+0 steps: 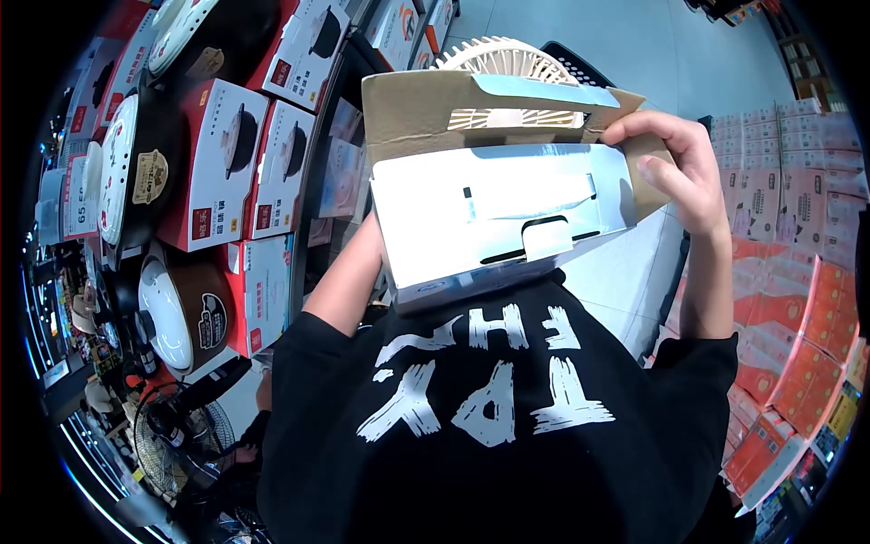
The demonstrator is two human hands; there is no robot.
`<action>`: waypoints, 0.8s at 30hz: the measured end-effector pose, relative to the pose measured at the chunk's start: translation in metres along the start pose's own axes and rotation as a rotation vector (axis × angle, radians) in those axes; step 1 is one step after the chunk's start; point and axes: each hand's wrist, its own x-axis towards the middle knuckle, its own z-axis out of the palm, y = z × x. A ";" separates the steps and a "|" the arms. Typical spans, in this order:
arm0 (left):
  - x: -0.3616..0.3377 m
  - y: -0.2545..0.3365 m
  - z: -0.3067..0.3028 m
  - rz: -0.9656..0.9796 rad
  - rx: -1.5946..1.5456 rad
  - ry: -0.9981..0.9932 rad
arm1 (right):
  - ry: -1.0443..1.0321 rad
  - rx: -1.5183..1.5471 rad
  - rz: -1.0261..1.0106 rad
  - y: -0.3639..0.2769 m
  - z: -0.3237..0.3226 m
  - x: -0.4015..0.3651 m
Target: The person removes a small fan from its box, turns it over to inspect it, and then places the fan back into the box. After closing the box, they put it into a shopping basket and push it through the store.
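Note:
A white cardboard box (489, 204) is held against the front of a black shirt with white lettering. Its brown-lined top flap (417, 113) stands raised and has a cut-out window. My right hand (675, 168) pinches a small brown side flap at the box's right end, thumb and fingers closed on it. On the left, my forearm runs behind the box, and my left hand is hidden by it. A slotted tab (547, 238) shows on the box's white face.
Boxed pots (227, 163) and lidded pots (172, 313) fill shelves at the left. Beyond the box is a cream slatted basket (517, 62) beside a black one (575, 65). Stacked pink packages (770, 299) stand at the right. A wire fan (181, 426) is at lower left.

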 end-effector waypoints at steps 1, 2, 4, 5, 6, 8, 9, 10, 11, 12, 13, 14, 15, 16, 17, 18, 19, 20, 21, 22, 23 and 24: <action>-0.001 0.000 0.001 -0.017 -0.015 0.000 | -0.041 -0.103 0.009 -0.007 -0.004 0.001; -0.003 -0.001 0.002 -0.030 -0.032 0.002 | -0.082 -0.206 0.018 -0.015 -0.007 0.003; -0.005 -0.001 0.003 -0.057 -0.063 0.010 | -0.139 -0.329 0.018 -0.017 -0.009 0.005; -0.005 -0.001 0.003 -0.067 -0.074 0.016 | -0.144 -0.324 0.004 -0.016 -0.008 0.006; -0.008 0.000 0.003 -0.075 -0.073 0.022 | -0.149 -0.319 -0.011 -0.016 -0.007 0.007; -0.006 -0.002 0.003 -0.096 -0.093 0.039 | -0.165 -0.231 -0.047 -0.014 -0.005 0.008; -0.009 -0.001 0.003 -0.102 -0.090 0.045 | -0.217 -0.138 0.000 -0.015 -0.008 0.009; -0.010 -0.001 0.002 -0.112 -0.096 0.054 | -0.271 -0.044 0.048 -0.016 -0.015 0.011; -0.008 -0.002 0.003 -0.118 -0.101 0.060 | -0.324 0.049 0.097 -0.017 -0.021 0.012; -0.008 -0.002 0.003 -0.124 -0.106 0.064 | -0.291 -0.008 0.108 -0.017 -0.023 0.011; -0.007 -0.003 0.004 -0.133 -0.119 0.069 | -0.342 0.064 0.165 -0.016 -0.024 0.014; -0.007 -0.004 0.005 -0.140 -0.120 0.074 | -0.319 0.031 0.243 -0.014 -0.026 0.013; -0.007 -0.007 0.005 -0.143 -0.119 0.077 | -0.299 -0.023 0.224 -0.013 -0.026 0.012; -0.008 -0.009 0.006 -0.148 -0.121 0.078 | -0.278 -0.078 0.206 -0.011 -0.025 0.011; -0.008 -0.011 0.007 -0.154 -0.119 0.081 | -0.260 -0.151 0.092 -0.007 -0.021 0.011; -0.008 -0.014 0.008 -0.161 -0.124 0.085 | -0.273 -0.283 0.087 -0.015 -0.020 0.012; -0.009 -0.015 0.008 -0.182 -0.127 0.091 | -0.288 -0.416 0.082 -0.022 -0.018 0.013; -0.010 -0.017 0.009 -0.200 -0.136 0.104 | -0.302 -0.548 0.075 -0.030 -0.017 0.014; -0.011 -0.017 0.008 -0.250 -0.148 0.114 | -0.253 -0.611 -0.057 -0.030 -0.014 0.013; -0.012 -0.016 0.007 -0.299 -0.161 0.124 | -0.193 -0.680 -0.187 -0.030 -0.012 0.012; -0.014 -0.013 0.008 -0.309 -0.174 0.119 | -0.171 -0.743 -0.186 -0.034 -0.010 0.011; -0.017 -0.011 0.011 -0.321 -0.190 0.114 | -0.151 -0.804 -0.183 -0.043 -0.010 0.009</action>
